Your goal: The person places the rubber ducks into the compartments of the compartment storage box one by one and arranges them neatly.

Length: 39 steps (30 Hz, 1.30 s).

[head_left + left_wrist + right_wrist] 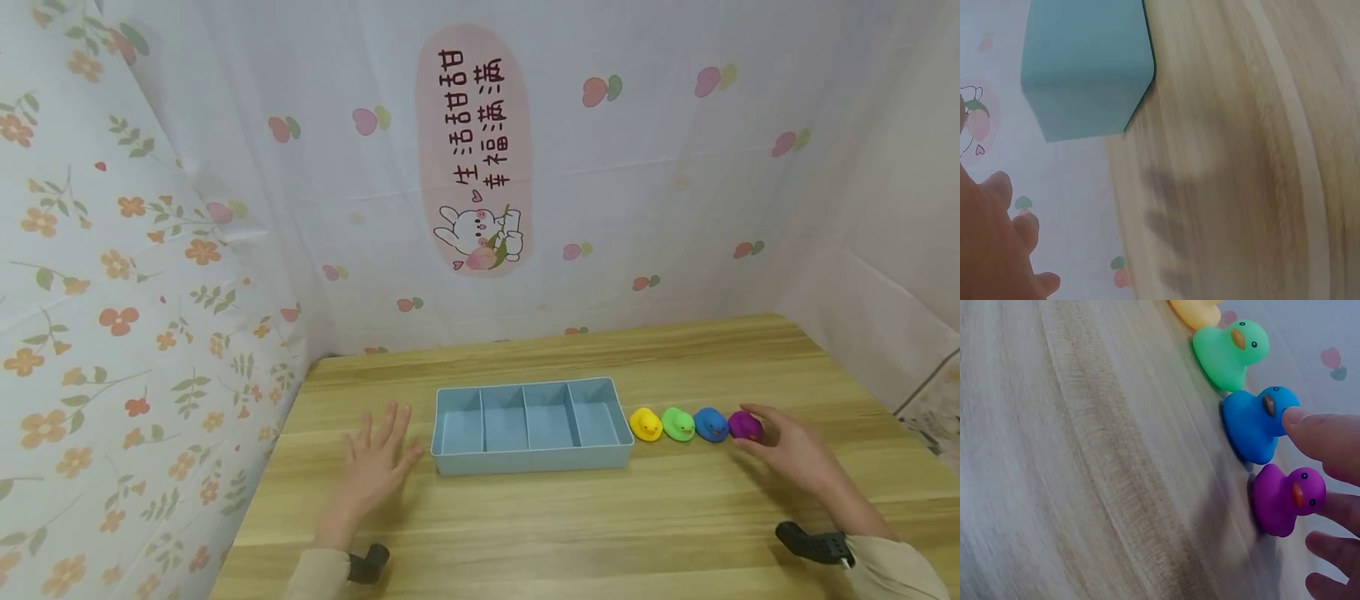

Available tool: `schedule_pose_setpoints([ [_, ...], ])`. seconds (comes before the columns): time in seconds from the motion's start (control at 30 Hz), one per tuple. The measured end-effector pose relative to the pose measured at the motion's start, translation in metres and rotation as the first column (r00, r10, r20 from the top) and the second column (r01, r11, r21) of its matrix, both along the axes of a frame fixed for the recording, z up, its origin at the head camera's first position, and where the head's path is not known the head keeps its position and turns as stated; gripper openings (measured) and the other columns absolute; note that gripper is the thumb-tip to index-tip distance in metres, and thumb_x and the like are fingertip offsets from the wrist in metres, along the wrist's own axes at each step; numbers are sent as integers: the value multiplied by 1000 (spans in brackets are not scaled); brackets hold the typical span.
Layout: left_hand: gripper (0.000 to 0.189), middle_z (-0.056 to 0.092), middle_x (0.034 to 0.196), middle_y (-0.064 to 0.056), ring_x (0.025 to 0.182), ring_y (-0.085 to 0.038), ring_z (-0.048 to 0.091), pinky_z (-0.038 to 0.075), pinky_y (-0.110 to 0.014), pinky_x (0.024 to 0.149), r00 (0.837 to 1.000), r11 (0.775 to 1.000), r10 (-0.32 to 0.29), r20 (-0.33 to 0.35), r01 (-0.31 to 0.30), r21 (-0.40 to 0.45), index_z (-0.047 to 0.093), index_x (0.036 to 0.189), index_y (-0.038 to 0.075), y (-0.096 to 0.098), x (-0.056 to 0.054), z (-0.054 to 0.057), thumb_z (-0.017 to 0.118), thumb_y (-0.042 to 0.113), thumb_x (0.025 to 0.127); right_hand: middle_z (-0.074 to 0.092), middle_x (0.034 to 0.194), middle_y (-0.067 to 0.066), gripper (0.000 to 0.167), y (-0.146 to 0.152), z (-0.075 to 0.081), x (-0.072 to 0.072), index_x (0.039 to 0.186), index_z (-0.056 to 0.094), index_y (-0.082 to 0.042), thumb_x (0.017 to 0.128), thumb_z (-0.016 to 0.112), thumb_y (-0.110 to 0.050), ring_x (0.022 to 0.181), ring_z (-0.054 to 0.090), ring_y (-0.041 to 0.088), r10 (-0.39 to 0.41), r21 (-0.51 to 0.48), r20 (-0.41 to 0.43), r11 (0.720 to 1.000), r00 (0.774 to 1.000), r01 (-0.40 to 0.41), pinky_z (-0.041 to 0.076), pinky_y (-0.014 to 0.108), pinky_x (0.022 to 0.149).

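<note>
A light blue box with several compartments in a row stands on the table. To its right four-sided spacing gives way to a line of rubber ducks: a yellow duck, a green duck, a blue duck and a purple duck. My right hand is at the purple duck, thumb and forefinger apart on either side of it. In the right wrist view the thumb overlaps the blue duck's head; contact is unclear. My left hand hovers left of the box, fingers spread, holding nothing.
The wooden table meets a patterned curtain at the back. A floral cloth hangs on the left. Dark wrist mounts sit at both sleeves.
</note>
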<state>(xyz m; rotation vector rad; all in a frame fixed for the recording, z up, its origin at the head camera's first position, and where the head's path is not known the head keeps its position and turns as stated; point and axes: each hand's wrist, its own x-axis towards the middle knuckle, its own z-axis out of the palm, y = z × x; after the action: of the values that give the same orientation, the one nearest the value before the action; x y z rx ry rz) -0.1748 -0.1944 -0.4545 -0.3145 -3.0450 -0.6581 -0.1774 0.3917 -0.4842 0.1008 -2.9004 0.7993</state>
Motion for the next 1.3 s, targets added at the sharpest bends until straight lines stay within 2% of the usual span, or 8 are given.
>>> schedule_pose_setpoints([
  [0.2, 66, 6, 161, -6, 143, -50, -2, -5, -76, 106, 1000, 1000, -16, -18, 17, 16, 14, 154, 23, 6, -3, -11, 40, 48, 99, 47, 125, 42, 67, 2, -3, -1, 131, 47, 8, 84, 73, -33, 109, 43, 62, -6, -8, -14, 1000, 1000, 6, 37, 72, 82],
  [0.63, 61, 14, 160, -8, 143, -51, 5, 1, -77, 106, 998, 998, -28, -55, 30, 46, 25, 152, 21, 16, 0, -22, 46, 40, 99, 49, 120, 44, 65, 7, -4, -6, 129, 47, 10, 82, 75, -25, 104, 47, 62, 4, -16, -15, 1000, 1000, -4, 40, 69, 80],
  [0.83, 57, 15, 160, -9, 143, -50, 5, 1, -77, 106, 999, 998, -40, -34, 42, 56, 27, 152, 22, 19, 1, -28, 43, 39, 100, 51, 116, 44, 59, 6, -6, -4, 127, 49, 9, 82, 75, -20, 101, 50, 62, -8, -9, -14, 1000, 1000, 8, 43, 67, 77],
  [1.07, 54, 17, 160, -7, 143, -49, 6, 0, -76, 107, 999, 997, -31, -30, 33, 75, 27, 152, 25, 21, 0, -31, 41, 39, 101, 51, 118, 43, 53, 8, -6, -5, 126, 51, 8, 85, 71, -19, 104, 49, 61, -4, -13, 28, 1000, 1000, 5, 44, 66, 78],
  [1.3, 54, 17, 160, -8, 144, -49, 5, -1, -76, 107, 999, 995, -35, -28, 38, 96, 26, 152, 24, 22, -2, -31, 39, 38, 102, 54, 114, 43, 47, 9, -13, -6, 121, 55, 8, 84, 72, -15, 101, 50, 61, -15, -10, -23, 1000, 1000, 14, 44, 65, 75],
])
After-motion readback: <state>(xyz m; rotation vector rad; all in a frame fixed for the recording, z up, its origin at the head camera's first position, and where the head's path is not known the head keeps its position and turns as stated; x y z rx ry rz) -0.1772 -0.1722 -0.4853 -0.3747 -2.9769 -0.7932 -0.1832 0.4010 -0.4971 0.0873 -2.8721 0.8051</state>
